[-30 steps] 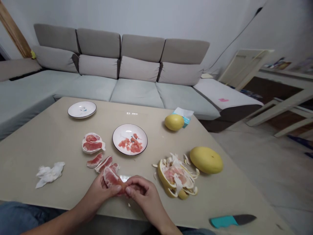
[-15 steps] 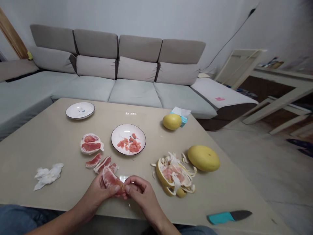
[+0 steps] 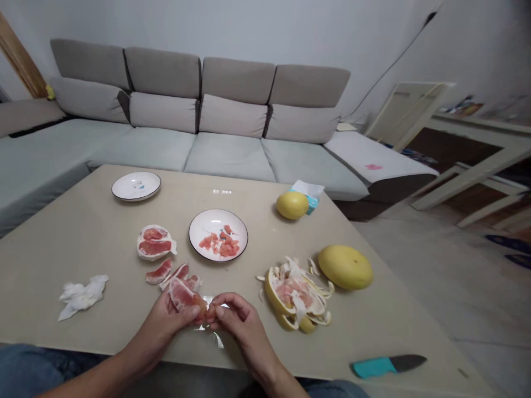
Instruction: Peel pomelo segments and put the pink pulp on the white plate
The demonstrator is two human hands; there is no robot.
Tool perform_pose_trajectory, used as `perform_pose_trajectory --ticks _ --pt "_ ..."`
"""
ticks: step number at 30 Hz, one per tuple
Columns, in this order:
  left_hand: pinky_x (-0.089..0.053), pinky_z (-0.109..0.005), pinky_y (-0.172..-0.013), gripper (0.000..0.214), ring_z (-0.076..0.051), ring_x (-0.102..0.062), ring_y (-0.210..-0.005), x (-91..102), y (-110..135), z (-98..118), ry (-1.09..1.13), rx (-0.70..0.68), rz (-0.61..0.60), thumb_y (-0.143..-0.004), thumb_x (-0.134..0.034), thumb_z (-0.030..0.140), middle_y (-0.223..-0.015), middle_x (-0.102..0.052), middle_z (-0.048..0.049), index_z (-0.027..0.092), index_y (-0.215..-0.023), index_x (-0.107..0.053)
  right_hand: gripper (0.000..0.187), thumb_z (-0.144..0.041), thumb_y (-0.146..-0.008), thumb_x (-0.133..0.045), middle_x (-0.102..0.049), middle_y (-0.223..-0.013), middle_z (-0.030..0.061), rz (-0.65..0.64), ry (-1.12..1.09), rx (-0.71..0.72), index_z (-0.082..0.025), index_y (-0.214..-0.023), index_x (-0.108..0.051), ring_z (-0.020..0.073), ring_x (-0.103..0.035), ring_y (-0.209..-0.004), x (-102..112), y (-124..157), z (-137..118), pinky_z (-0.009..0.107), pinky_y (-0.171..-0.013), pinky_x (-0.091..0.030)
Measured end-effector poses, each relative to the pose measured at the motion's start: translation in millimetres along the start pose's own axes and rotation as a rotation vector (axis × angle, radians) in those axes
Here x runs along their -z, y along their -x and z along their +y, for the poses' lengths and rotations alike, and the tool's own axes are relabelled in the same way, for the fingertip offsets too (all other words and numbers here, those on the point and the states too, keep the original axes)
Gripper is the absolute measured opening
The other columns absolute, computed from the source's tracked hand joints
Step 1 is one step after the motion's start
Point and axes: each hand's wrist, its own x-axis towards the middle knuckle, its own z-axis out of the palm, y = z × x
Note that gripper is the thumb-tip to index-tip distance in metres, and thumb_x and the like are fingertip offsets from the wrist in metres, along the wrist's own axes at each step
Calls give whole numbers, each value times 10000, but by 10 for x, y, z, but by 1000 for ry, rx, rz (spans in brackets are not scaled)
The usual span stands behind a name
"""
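Here, left grip (image 3: 166, 319) closed round pomelo segment (image 3: 181, 295), steadying it above counter (image 3: 83, 237); right grip (image 3: 237, 325) pinches its end; plate (image 3: 207, 221) beyond grips, peel heap (image 3: 296, 293) right of them.

Beige counter (image 3: 83, 232) carried a small plate (image 3: 136, 186) far left and a plate of pink pieces (image 3: 218, 234) at centre. Pomelo chunk (image 3: 155, 243), loose segments (image 3: 160, 272) and crumpled tissue (image 3: 82, 293) lay left. Peel heap (image 3: 296, 293), whole pomelo (image 3: 345, 267), smaller yellow fruit (image 3: 292, 205) and tissue pack (image 3: 310, 192) lay right. Teal-handled knife (image 3: 388, 365) sat near the front edge.
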Motion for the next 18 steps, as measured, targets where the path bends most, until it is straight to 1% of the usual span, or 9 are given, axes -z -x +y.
perform_pose_trajectory --ticks 3,6,8,10,12,13,15,18 --pt "-459 -433 -949 919 -319 -601 -1112 -2 0 5 -13 -5 9 -661 -832 310 -1248 -628 -162 207 -1439 -355 276 -391 -758 -764 -688 -774 28 12 -70 6 -166 -867 -648 139 -635 -717 10 -8 -12 268 -697 -516" --pt "-489 -390 -861 882 -274 -642 -984 -15 6 30 -32 14 -8 -681 -818 321 -1123 -677 -133 215 -1428 -360 266 -391 -768 -750 -662 -768 12 69 -57 37 -174 -869 -635 128 -621 -704 79 -40 -72 257 -677 -517" --pt "-493 -361 -813 863 -242 -648 -915 -24 18 57 -44 40 -43 -697 -806 323 -1030 -695 -104 218 -1424 -352 276 -405 -782 -729 -665 -781 15 142 58 104 -181 -902 -621 135 -624 -707 172 -96 -140 270 -690 -523" --pt "-491 -336 -779 818 -216 -645 -854 -27 36 84 -56 75 -104 -722 -787 330 -904 -700 -69 203 -1410 -363 292 -435 -808 -684 -671 -780 24 239 262 224 -188 -942 -604 150 -631 -706 284 -190 -225 299 -707 -531" --pt "-491 -317 -776 769 -201 -639 -843 -22 56 103 -64 118 -154 -754 -760 329 -842 -692 -48 194 -1400 -366 302 -460 -831 -632 -677 -779 39 330 495 352 -184 -951 -603 172 -640 -710 387 -323 -318 327 -716 -535" --pt "-494 -313 -785 760 -198 -637 -859 -17 64 107 -66 137 -161 -766 -749 324 -865 -693 -51 198 -1404 -356 300 -459 -824 -633 -680 -789 51 357 559 384 -179 -932 -616 184 -644 -721 427 -401 -362 335 -721 -533" --pt "-506 -316 -810 788 -204 -634 -928 -2 74 109 -66 166 -142 -769 -747 303 -1029 -684 -83 225 -1424 -315 285 -442 -807 -645 -682 -855 71 387 636 431 -176 -909 -643 198 -651 -756 477 -573 -436 339 -733 -528" --pt "-524 -341 -853 858 -229 -621 -1035 32 71 106 -61 177 -118 -769 -748 287 -1342 -545 -124 276 -1460 -240 231 -401 -794 -647 -667 -936 78 396 708 493 -185 -874 -667 203 -654 -793 503 -835 -491 335 -746 -527"
